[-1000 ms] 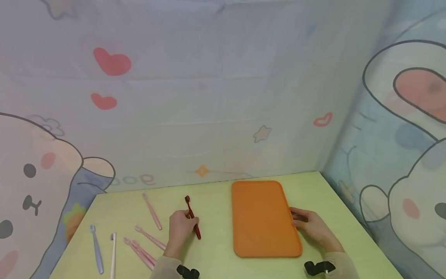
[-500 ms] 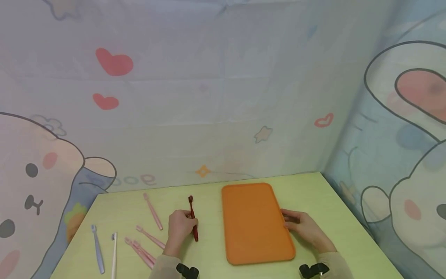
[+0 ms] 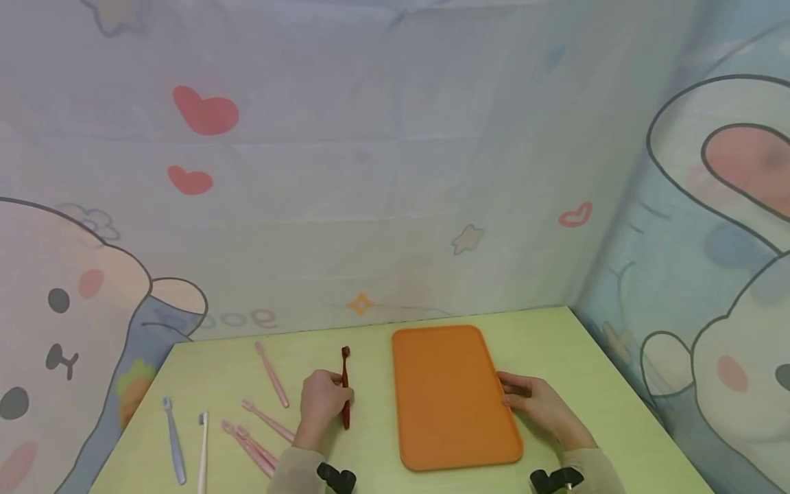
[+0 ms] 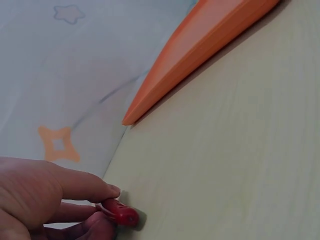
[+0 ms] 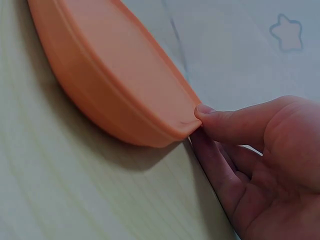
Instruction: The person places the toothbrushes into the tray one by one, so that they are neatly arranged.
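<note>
While the left hand [image 3: 322, 405] pinches a dark red toothbrush [image 3: 345, 387] (bristles pointing away) on the table [image 3: 592, 384], the right hand [image 3: 537, 405] grips the rim of the empty orange tray [image 3: 450, 394] beside it.

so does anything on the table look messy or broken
Nothing looks broken or spilled. The loose toothbrushes are scattered at different angles: four pink toothbrushes, a blue toothbrush and a white toothbrush. The left hand holds a dark red toothbrush; the right hand pinches the orange tray.
</note>
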Tool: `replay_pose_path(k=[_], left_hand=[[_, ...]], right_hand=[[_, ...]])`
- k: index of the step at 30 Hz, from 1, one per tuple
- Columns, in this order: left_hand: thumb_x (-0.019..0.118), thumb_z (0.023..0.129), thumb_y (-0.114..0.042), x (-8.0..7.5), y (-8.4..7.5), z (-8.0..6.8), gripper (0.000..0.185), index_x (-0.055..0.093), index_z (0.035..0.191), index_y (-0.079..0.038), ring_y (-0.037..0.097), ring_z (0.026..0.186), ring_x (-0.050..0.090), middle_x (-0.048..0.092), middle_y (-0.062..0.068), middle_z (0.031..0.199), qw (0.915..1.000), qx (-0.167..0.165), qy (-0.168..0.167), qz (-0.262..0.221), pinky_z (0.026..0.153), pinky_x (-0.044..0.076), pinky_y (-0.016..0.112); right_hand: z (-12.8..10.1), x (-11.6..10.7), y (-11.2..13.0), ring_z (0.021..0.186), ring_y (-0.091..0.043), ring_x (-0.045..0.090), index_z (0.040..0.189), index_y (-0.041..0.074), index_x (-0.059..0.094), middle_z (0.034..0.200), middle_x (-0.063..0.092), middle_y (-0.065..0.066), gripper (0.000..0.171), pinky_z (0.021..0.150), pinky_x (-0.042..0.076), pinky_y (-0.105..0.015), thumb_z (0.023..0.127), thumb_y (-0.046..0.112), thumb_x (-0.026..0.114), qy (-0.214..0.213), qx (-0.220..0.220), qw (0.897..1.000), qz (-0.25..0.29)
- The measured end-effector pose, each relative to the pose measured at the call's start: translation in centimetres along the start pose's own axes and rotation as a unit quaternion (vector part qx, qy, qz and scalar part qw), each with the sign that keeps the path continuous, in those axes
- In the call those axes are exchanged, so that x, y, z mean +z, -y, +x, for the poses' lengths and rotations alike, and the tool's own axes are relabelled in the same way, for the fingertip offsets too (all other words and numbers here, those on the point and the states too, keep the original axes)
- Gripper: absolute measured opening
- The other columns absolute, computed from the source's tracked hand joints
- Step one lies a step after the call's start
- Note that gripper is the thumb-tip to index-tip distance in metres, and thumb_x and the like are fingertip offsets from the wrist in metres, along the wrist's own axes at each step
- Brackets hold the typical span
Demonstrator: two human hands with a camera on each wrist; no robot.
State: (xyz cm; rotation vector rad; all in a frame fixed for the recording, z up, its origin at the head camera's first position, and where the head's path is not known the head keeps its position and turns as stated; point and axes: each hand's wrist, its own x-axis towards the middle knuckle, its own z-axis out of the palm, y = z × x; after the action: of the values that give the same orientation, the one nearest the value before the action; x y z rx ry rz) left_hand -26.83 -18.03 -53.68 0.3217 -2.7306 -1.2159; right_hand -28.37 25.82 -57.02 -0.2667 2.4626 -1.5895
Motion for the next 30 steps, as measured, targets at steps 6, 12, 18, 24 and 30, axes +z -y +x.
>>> replay_pose_path(k=[6,12,18,24,30], left_hand=[[0.082,0.072,-0.001,0.0,-0.02,-0.11,0.032,0.083,0.104,0.002,0.022,0.075,0.063,0.078,0.012,0.095,1.0,0.001,-0.007,-0.006,0.057,0.051,0.031],[0.079,0.074,-0.001,-0.08,0.31,-0.28,0.034,0.082,0.107,0.003,0.021,0.07,0.064,0.076,0.008,0.088,0.9997,-0.008,0.003,-0.023,0.053,0.051,0.031],[0.079,0.076,-0.002,-0.11,0.59,-0.19,0.034,0.081,0.109,0.002,0.02,0.07,0.064,0.075,0.005,0.085,0.9995,-0.008,0.001,-0.032,0.055,0.051,0.032],[0.079,0.078,-0.003,-0.21,0.55,-0.16,0.034,0.081,0.112,0.002,0.017,0.066,0.065,0.075,0.005,0.083,0.9984,-0.014,-0.002,-0.056,0.056,0.052,0.031],[0.081,0.077,-0.003,-0.29,0.44,-0.31,0.036,0.081,0.112,0.002,0.017,0.067,0.064,0.074,0.007,0.085,0.9969,-0.009,-0.002,-0.078,0.057,0.052,0.029]], right_hand=[[-0.05,0.05,0.22,0.128,-0.041,0.062,0.15,-0.01,0.053,0.139,0.065,-0.027,0.056,0.088,0.056,-0.021,0.101,0.006,0.073,0.003,-0.012,1.0,0.005],[0.11,0.08,-0.05,0.128,-0.041,0.062,0.151,-0.01,0.052,0.14,0.065,-0.027,0.056,0.088,0.056,-0.022,0.101,0.006,0.073,0.005,-0.01,1.0,0.009],[0.18,0.17,-0.27,0.13,-0.041,0.061,0.152,-0.01,0.051,0.14,0.064,-0.027,0.057,0.087,0.056,-0.022,0.102,0.005,0.072,0.002,0.0,1.0,0.017],[0.2,0.14,-0.05,0.129,-0.041,0.062,0.152,-0.01,0.052,0.14,0.065,-0.027,0.056,0.089,0.055,-0.02,0.102,0.006,0.072,0.002,-0.011,1.0,0.008],[-0.19,-0.01,0.2,0.129,-0.039,0.063,0.151,-0.009,0.053,0.139,0.066,-0.026,0.057,0.091,0.055,-0.021,0.101,0.009,0.074,0.002,-0.007,1.0,0.0]])
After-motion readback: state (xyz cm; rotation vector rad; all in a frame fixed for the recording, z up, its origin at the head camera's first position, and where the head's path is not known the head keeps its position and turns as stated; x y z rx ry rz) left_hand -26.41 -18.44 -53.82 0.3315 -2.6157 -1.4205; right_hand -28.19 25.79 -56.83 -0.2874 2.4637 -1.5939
